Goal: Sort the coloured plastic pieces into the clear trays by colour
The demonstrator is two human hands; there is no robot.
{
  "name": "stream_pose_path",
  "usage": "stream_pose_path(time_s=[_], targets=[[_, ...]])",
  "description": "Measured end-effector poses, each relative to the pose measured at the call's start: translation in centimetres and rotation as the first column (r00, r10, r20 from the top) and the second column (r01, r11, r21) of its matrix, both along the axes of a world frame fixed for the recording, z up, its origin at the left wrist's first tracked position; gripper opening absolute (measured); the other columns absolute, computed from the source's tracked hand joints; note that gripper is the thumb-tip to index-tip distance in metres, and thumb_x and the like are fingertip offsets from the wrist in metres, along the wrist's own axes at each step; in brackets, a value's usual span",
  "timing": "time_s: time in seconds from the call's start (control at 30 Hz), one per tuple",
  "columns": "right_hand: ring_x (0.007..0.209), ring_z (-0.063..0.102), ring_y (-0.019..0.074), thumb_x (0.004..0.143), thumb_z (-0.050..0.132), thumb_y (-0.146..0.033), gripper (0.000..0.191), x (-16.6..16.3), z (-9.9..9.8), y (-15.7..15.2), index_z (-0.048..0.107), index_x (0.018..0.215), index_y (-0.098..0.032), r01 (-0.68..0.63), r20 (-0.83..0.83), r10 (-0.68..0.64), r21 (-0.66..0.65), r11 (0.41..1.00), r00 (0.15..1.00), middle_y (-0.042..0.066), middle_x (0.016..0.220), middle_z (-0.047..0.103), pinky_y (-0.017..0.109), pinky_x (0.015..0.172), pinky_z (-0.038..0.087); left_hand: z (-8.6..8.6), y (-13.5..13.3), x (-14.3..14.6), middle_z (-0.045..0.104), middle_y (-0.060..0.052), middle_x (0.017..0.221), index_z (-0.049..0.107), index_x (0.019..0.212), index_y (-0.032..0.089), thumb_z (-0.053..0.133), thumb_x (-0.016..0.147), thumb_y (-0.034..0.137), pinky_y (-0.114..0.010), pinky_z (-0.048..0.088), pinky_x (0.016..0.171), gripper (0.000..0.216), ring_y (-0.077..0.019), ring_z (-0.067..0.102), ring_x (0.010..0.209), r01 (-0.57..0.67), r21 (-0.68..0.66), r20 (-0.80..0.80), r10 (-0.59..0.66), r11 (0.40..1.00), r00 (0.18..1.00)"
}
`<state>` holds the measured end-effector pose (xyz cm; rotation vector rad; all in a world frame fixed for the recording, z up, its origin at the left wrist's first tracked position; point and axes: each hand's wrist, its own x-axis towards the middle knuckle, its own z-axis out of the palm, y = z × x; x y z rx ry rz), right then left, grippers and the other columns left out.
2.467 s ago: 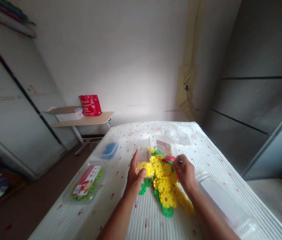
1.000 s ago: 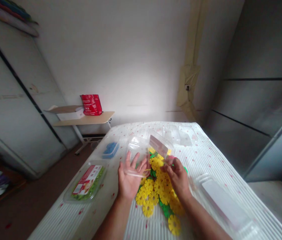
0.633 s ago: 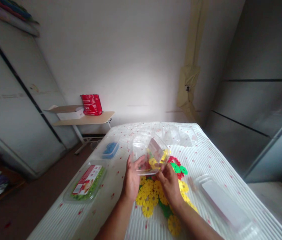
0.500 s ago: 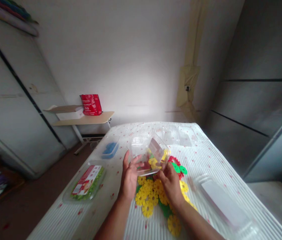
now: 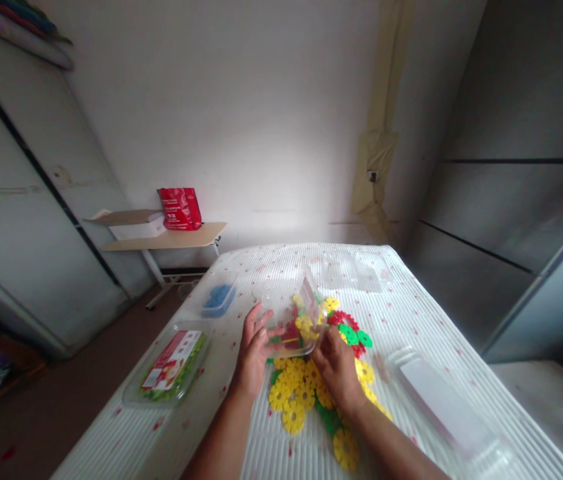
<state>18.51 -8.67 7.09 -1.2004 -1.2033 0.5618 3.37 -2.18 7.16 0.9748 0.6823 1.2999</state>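
Observation:
A clear plastic container (image 5: 288, 347) with a hinged, labelled lid (image 5: 310, 297) is held between my hands over the table. My left hand (image 5: 252, 350) is around its left side, thumb toward the inside and fingers outside. At the right edge, near the lid, my right hand (image 5: 335, 360) is closed on the container, its fingertips partly hidden. Yellow and red flower-shaped discs show in or through the clear plastic; I cannot tell which. Below it lies a pile of yellow flower discs (image 5: 294, 393) with some green ones. Red and green discs (image 5: 348, 330) lie right of the container.
On the left stand a labelled container of light green pieces (image 5: 174, 367) and a clear box with blue pieces (image 5: 218, 300). To the right lies a clear plastic tray (image 5: 446, 403); another clear piece (image 5: 356, 270) is at the back. A side table (image 5: 186, 238) holds a red bag (image 5: 180, 209).
The container has shifted slightly down, and its labelled lid now stands more upright. My right hand has moved a little left with its edge. My left hand stays at the left side.

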Motion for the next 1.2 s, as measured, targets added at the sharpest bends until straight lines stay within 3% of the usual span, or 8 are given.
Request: stream_pose_path(time_s=[0.37, 0.53, 0.7, 0.83, 0.97, 1.03, 1.1, 1.2], targets=[[0.056, 0.044, 0.0114, 0.076, 0.058, -0.033, 0.021, 0.5, 0.3, 0.3, 0.041, 0.068, -0.022, 0.062, -0.033, -0.063, -0.035, 0.997, 0.997, -0.005, 0.062, 0.045, 0.023, 0.051, 0.040, -0.3, 0.8, 0.0, 0.063, -0.005, 0.101, 0.041, 0.127, 0.027, 0.057, 0.073, 0.037, -0.031, 0.050, 0.065, 0.056, -0.0174, 0.064, 0.074, -0.077, -0.100, -0.024, 0.075, 0.992, 0.997], [0.058, 0.056, 0.0124, 0.077, 0.058, -0.036, 0.020, 3.6, 3.2, -0.6, 0.045, 0.074, -0.021, 0.101, -0.264, -0.092, 0.022, 0.995, 0.960, -0.002, 0.070, 0.056, 0.027, 0.056, 0.048, 0.8, 2.1, -0.6, 0.061, -0.005, 0.100, 0.039, 0.125, 0.028, 0.059, 0.072, 0.037, -0.032, 0.051, 0.063, 0.057, -0.0179, 0.063, 0.076, -0.145, -0.104, -0.052, 0.140, 0.984, 0.989], [0.046, 0.047, 0.0089, 0.074, 0.065, -0.033, 0.020, 8.6, 6.0, -3.6, 0.052, 0.069, -0.019, 0.288, -0.177, -0.277, 0.036, 0.957, 0.944, -0.005, 0.052, 0.049, 0.022, 0.046, 0.040, 2.8, 5.0, 0.1, 0.057, -0.003, 0.093, 0.037, 0.125, 0.030, 0.058, 0.074, 0.038, -0.031, 0.052, 0.062, 0.056, -0.0171, 0.063, 0.074, -0.148, -0.076, -0.133, 0.137, 0.986, 0.982], [0.045, 0.049, 0.0100, 0.069, 0.070, -0.032, 0.025, 12.2, 5.0, -6.5, 0.054, 0.082, -0.019, 0.366, -0.226, -0.357, -0.002, 0.931, 0.906, -0.003, 0.057, 0.056, 0.022, 0.042, 0.039, 3.0, 8.8, 1.9, 0.054, -0.002, 0.085, 0.040, 0.122, 0.027, 0.056, 0.076, 0.036, -0.032, 0.053, 0.062, 0.050, -0.0143, 0.060, 0.065, -0.164, -0.077, -0.233, 0.143, 0.983, 0.962], [0.041, 0.051, 0.0139, 0.066, 0.072, -0.037, 0.077, 14.6, 3.5, -9.4, 0.035, 0.131, -0.020, 0.424, -0.246, -0.444, -0.132, 0.896, 0.861, -0.001, 0.057, 0.060, 0.026, 0.039, 0.042, 1.7, 12.3, 4.1, 0.054, -0.003, 0.088, 0.039, 0.123, 0.027, 0.053, 0.079, 0.038, -0.030, 0.052, 0.060, 0.048, -0.0125, 0.058, 0.060, -0.157, -0.073, -0.360, 0.121, 0.985, 0.925], [0.040, 0.051, 0.0149, 0.067, 0.071, -0.039, 0.091, 15.3, 3.1, -10.8, 0.022, 0.141, -0.020, 0.433, -0.223, -0.473, -0.204, 0.878, 0.853, 0.000, 0.056, 0.060, 0.027, 0.038, 0.043, 0.9, 13.7, 5.2, 0.056, -0.004, 0.095, 0.039, 0.123, 0.026, 0.053, 0.079, 0.040, -0.028, 0.051, 0.060, 0.048, -0.0127, 0.059, 0.062, -0.175, -0.072, -0.404, 0.132, 0.982, 0.905], [0.040, 0.052, 0.0156, 0.066, 0.071, -0.044, 0.086, 15.8, 2.8, -12.0, 0.030, 0.138, -0.020, 0.419, -0.182, -0.476, -0.277, 0.865, 0.861, 0.001, 0.056, 0.061, 0.028, 0.038, 0.045, 0.2, 14.8, 6.2, 0.057, -0.005, 0.101, 0.041, 0.121, 0.026, 0.053, 0.078, 0.043, -0.026, 0.050, 0.060, 0.048, -0.0136, 0.059, 0.067, -0.193, -0.074, -0.433, 0.143, 0.978, 0.890], [0.044, 0.057, 0.0177, 0.059, 0.072, -0.053, 0.065, 16.2, 2.1, -13.4, 0.053, 0.110, -0.017, 0.415, -0.112, -0.486, -0.378, 0.828, 0.867, 0.003, 0.060, 0.063, 0.030, 0.041, 0.049, -0.8, 16.2, 7.3, 0.058, -0.007, 0.105, 0.041, 0.121, 0.024, 0.051, 0.080, 0.045, -0.026, 0.048, 0.061, 0.047, -0.0150, 0.060, 0.071, -0.223, -0.070, -0.478, 0.164, 0.972, 0.863]])
